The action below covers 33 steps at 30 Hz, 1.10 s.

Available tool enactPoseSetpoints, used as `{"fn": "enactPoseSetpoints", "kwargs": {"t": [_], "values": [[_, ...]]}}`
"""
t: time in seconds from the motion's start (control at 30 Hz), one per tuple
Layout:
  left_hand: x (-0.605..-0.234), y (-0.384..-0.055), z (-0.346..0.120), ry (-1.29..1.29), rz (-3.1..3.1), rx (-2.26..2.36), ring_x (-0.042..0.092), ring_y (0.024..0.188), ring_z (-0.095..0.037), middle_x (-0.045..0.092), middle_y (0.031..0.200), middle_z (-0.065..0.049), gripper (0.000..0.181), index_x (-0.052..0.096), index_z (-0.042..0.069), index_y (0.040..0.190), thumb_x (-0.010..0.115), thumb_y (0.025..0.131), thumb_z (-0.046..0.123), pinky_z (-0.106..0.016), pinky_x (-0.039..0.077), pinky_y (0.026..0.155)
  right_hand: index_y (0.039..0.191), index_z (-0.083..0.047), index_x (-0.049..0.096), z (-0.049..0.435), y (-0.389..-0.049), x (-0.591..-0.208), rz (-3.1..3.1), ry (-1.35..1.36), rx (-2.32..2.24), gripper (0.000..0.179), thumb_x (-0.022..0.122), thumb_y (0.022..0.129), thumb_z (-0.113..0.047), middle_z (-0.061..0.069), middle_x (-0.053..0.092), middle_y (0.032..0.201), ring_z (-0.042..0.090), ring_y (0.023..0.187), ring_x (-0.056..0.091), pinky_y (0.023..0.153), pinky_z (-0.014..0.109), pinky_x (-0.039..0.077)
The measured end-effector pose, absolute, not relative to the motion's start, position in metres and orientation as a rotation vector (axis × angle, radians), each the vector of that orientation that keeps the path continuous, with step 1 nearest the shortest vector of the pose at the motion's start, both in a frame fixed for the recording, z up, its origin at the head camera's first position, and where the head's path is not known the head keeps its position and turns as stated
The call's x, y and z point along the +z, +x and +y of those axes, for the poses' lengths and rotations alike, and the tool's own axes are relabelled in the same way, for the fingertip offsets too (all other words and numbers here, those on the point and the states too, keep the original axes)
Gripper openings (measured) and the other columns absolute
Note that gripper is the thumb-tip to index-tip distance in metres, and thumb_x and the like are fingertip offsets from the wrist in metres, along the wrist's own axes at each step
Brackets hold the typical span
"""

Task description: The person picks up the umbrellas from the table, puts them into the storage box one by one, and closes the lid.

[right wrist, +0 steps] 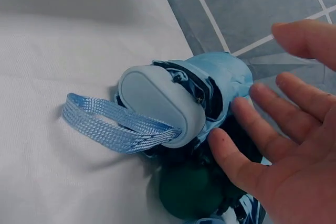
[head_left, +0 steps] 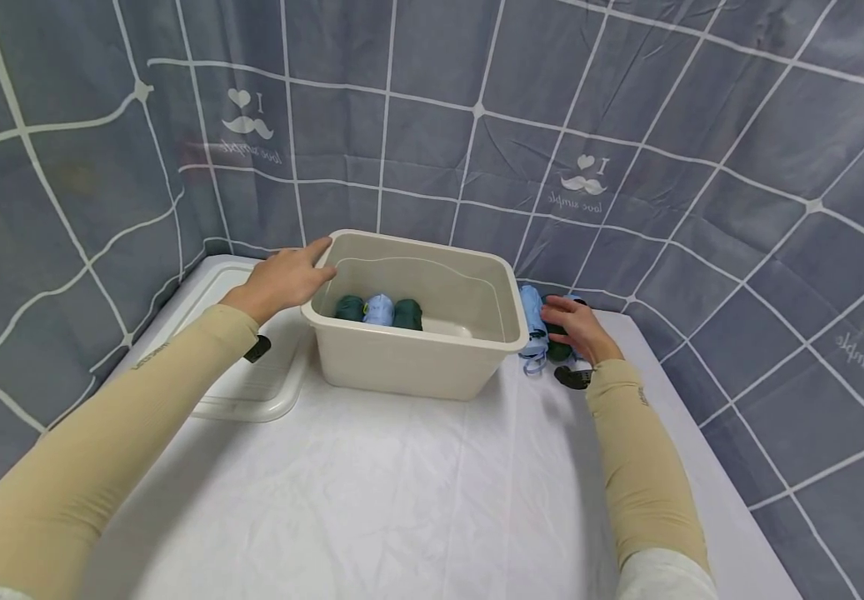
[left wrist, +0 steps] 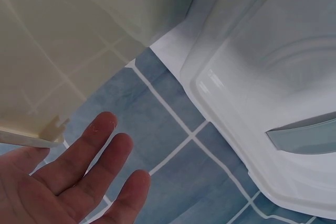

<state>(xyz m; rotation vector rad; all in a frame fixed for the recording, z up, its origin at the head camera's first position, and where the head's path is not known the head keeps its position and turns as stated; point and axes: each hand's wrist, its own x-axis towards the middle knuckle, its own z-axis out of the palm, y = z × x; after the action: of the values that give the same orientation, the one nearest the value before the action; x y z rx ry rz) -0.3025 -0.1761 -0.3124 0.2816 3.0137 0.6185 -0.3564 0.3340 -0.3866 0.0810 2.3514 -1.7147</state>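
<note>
Right grip [head_left: 577, 327] spread, light-blue umbrella [head_left: 532, 315] just beside; left grip [head_left: 283, 280] spread at bin rim [head_left: 446, 338].

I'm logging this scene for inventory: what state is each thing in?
Storage bin: upright, uncovered
Bin lid: off, lying beside bin
Three umbrellas inside bin: folded
Light blue umbrella beside bin: folded, lying down
Wrist strap: looped, loose
Dark green umbrella beside it: folded, partly hidden
Left hand: fingers extended, at bin's rim
Right hand: fingers apart, at umbrellas
</note>
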Motion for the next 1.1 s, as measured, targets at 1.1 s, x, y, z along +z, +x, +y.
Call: {"fn": "enactPoseSetpoints", "kwargs": {"t": [1.1], "values": [[-0.313, -0.303, -0.175, 0.283, 3.017, 0.616, 0.038, 0.139, -0.053, 0.036, 0.159, -0.024, 0.070, 0.013, 0.022, 0.164, 0.035, 0.104, 0.050, -0.071, 0.039, 0.098, 0.158, 0.000, 0.028, 0.298, -0.360, -0.401, 2.738, 0.200, -1.214, 0.072, 0.061, 0.095, -0.015, 0.026, 0.034, 0.158, 0.043, 0.136, 0.045, 0.110, 0.056, 0.040]]}}
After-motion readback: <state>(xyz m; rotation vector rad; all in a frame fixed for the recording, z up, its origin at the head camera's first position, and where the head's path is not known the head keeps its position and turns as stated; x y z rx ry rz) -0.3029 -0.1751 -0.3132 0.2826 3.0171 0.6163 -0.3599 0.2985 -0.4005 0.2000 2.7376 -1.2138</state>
